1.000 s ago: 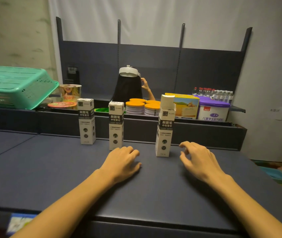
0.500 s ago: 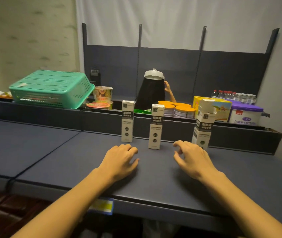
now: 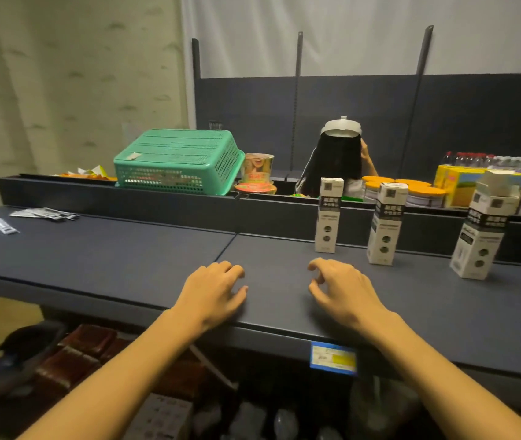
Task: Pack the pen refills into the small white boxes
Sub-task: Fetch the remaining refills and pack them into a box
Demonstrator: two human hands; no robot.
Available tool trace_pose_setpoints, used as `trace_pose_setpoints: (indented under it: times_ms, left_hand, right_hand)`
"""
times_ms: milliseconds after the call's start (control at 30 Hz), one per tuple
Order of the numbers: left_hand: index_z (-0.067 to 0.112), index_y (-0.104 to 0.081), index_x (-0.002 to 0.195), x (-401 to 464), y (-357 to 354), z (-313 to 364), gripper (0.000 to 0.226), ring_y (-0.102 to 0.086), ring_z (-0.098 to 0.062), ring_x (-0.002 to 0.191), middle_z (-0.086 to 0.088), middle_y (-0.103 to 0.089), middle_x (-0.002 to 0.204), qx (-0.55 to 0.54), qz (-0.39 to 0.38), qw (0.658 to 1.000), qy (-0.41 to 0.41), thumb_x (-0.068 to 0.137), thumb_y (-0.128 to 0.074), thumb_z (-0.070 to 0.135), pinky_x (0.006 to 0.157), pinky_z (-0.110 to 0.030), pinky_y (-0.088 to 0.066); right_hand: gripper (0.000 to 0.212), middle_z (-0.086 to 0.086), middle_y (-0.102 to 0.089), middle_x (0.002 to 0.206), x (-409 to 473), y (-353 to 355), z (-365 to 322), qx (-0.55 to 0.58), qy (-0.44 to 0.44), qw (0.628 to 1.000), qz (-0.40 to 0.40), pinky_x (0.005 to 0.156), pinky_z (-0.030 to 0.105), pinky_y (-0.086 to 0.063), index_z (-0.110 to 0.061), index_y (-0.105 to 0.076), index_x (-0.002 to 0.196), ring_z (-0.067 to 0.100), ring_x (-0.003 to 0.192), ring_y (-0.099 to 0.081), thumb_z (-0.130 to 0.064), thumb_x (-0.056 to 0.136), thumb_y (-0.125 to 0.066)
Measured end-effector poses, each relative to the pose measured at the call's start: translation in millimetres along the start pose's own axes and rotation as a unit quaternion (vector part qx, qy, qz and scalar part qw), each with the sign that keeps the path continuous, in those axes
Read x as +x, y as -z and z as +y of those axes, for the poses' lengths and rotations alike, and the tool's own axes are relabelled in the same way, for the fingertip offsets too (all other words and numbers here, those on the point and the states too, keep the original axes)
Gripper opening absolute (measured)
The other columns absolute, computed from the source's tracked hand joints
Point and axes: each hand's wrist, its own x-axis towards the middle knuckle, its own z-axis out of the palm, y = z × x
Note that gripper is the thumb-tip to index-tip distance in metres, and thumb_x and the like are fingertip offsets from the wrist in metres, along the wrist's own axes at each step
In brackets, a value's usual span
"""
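Table: dark blue top (image 3: 125, 258), front edge running just below both wrists; a seam splits it left of the hands, and the left panel lies open out to the packets.
Rear ledge: raised dark rail (image 3: 170, 201) bounds the far edge; a green basket (image 3: 176, 160) sits upside down behind it.
White boxes: three stand upright in a row right of the hands, well apart from each other: left box (image 3: 327, 215), middle box (image 3: 386, 223), right box (image 3: 481, 230) with its top flap open.
Refill packets: flat packets (image 3: 43, 213) and one loose packet (image 3: 3, 226) lie at the far left, well apart from the boxes.
Left hand (image 3: 213, 292): palm down on the table, fingers loosely curled, holding nothing.
Right hand (image 3: 341, 289): above the table, fingers loosely curled and slightly spread, holding nothing.
Change: view has swung left; the boxes now sit right of the hands, and the packets have come into view.
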Motion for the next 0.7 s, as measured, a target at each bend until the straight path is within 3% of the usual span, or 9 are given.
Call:
trace_pose_setpoints:
  times_ms: [233, 400, 533, 700]
  left_hand:
    - [0.018, -0.066, 0.087, -21.0, 9.6, -75.6, 0.037, -0.063, -0.024, 0.063, -0.001, -0.065, 0.077, 0.049, 0.007, 0.998, 0.033, 0.08, -0.043, 0.045, 0.051, -0.033, -0.048]
    - [0.019, -0.067, 0.088, -29.6, 10.2, -134.4, 0.035, -0.063, -0.022, 0.062, 0.0, -0.065, 0.077, 0.073, 0.009, 0.996, 0.05, 0.08, -0.045, 0.045, 0.048, -0.035, -0.049]
    - [0.019, -0.067, 0.088, -29.4, 9.3, -191.6, 0.026, -0.064, -0.023, 0.063, 0.001, -0.066, 0.079, 0.091, 0.005, 0.994, 0.062, 0.075, -0.058, 0.04, 0.051, -0.034, -0.05]
    - [0.021, -0.066, 0.086, -25.9, 10.8, -257.6, 0.036, -0.064, -0.021, 0.062, 0.003, -0.066, 0.078, 0.119, 0.015, 0.99, 0.079, 0.078, -0.042, 0.046, 0.051, -0.031, -0.05]
  right_hand:
    - [0.03, 0.001, -0.063, 0.117, 50.7, -32.4, -59.5, 0.001, 0.052, 0.999, -0.007, 0.085, 0.037, -0.05, -0.021, -0.052, 0.125, 0.024, 0.104, -0.059, -0.031, 0.097, -0.048]
    - [0.03, 0.002, -0.063, 0.115, 96.7, -59.9, -96.7, 0.004, 0.081, 0.997, -0.01, 0.084, 0.035, -0.048, -0.021, -0.053, 0.124, 0.026, 0.105, -0.058, -0.03, 0.096, -0.048]
    - [0.032, 0.002, -0.062, 0.116, 139.7, -83.2, -128.2, 0.022, 0.101, 0.995, -0.014, 0.084, 0.036, -0.048, -0.02, -0.053, 0.125, 0.027, 0.108, -0.057, -0.029, 0.095, -0.049]
    - [0.033, -0.001, -0.061, 0.118, 195.8, -112.1, -161.1, 0.003, 0.121, 0.993, -0.008, 0.079, 0.034, -0.045, -0.024, -0.05, 0.128, 0.026, 0.109, -0.056, -0.032, 0.096, -0.046]
